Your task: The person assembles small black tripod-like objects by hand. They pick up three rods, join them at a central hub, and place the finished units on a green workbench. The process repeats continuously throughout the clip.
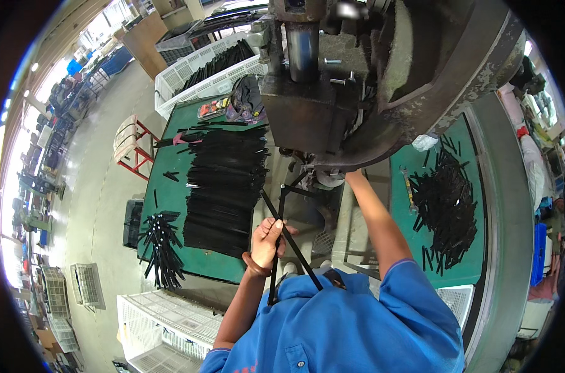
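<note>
My left hand (pixel 267 240) grips a set of long black metal strips (pixel 287 235) that cross in front of my blue shirt and point up toward the press. My right arm reaches up under the grey press machine (pixel 332 93); my right hand (pixel 349 175) is mostly hidden beneath the press head, so what it touches cannot be seen. A neat stack of black strips (pixel 223 186) lies on the green table (pixel 170 205) just left of my left hand. A loose heap of short black pieces (pixel 444 205) lies on the green surface at my right.
A bundle of black rods (pixel 161 245) hangs over the table's left edge. White plastic crates stand at the back (pixel 201 68) and at the lower left (pixel 158 329). A red stool (pixel 133 146) stands on the grey floor left of the table.
</note>
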A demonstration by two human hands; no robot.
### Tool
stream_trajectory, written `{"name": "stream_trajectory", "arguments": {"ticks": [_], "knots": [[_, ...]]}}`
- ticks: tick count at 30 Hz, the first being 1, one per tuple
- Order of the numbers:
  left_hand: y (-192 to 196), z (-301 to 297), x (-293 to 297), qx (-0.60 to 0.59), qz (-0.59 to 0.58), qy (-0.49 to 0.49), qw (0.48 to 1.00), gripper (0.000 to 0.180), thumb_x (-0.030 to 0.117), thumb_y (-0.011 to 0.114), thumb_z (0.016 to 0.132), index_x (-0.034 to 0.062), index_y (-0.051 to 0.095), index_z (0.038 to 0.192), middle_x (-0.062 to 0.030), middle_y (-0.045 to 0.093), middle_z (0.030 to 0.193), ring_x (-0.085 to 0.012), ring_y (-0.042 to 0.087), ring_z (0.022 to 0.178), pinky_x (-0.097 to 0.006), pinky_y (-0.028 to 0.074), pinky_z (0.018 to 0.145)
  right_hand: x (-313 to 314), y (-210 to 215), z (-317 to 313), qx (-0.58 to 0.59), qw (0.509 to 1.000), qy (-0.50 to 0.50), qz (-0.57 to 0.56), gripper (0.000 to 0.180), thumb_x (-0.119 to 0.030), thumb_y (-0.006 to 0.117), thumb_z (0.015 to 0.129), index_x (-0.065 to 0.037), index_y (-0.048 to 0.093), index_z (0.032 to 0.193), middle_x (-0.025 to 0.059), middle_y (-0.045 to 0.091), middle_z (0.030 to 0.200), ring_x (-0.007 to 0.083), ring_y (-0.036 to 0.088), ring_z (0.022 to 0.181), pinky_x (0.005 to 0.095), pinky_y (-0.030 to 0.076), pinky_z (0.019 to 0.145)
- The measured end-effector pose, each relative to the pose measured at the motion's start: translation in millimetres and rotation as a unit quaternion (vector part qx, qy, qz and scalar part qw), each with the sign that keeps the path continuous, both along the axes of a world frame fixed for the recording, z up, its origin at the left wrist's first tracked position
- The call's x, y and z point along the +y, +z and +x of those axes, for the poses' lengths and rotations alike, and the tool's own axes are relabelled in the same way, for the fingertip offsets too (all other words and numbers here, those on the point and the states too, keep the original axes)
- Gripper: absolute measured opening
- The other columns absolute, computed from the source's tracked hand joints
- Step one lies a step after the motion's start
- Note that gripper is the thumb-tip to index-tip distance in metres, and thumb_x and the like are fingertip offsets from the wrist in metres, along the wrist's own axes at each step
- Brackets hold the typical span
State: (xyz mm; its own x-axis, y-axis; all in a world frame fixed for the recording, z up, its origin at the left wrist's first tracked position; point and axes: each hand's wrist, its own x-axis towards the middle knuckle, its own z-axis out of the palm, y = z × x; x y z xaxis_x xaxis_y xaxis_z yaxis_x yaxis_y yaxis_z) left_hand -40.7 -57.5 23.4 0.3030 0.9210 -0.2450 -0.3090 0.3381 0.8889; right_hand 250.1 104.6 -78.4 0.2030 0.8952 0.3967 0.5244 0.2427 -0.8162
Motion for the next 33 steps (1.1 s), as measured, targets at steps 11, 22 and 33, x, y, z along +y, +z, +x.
{"name": "stream_trajectory", "arguments": {"ticks": [11, 22, 33], "knots": [[-12, -14, 8, -0.025, 0.0, -0.03, 0.999, 0.015, 0.018, 0.048, 0.095, 0.0051, 0.053, 0.091, -0.011, 0.066, 0.082, -0.0057, 0.039, 0.039, -0.02, 0.032, 0.036, -64, 68, -94, 0.26, 0.939, 0.067, -0.212, 0.028, -0.031, 0.058, 0.09, -0.008, 0.055, 0.073, -0.0023, 0.051, 0.061, 0.0066, 0.046, 0.051, 0.0222, 0.034, 0.047], [-15, 44, 45, 0.0, 0.018, -0.133, 0.991, 0.015, 0.019, 0.047, 0.096, 0.0043, 0.048, 0.093, -0.01, 0.066, 0.082, -0.0066, 0.042, 0.038, -0.021, 0.031, 0.033, -158, 71, -55, 0.398, 0.888, 0.058, -0.221, 0.011, -0.015, 0.053, 0.091, -0.006, 0.054, 0.085, 0.0038, 0.061, 0.081, 0.0103, 0.055, 0.062, 0.0236, 0.045, 0.054], [-43, 57, 53, -0.023, -0.034, -0.171, 0.984, 0.017, 0.022, 0.049, 0.095, 0.005, 0.049, 0.096, -0.0136, 0.067, 0.088, -0.0082, 0.045, 0.042, -0.023, 0.035, 0.037, -237, 68, -123, 0.298, 0.93, 0.058, -0.21, 0.008, -0.005, 0.053, 0.089, -0.003, 0.047, 0.085, -0.0017, 0.045, 0.071, 0.0042, 0.04, 0.063, 0.0213, 0.036, 0.055]]}}
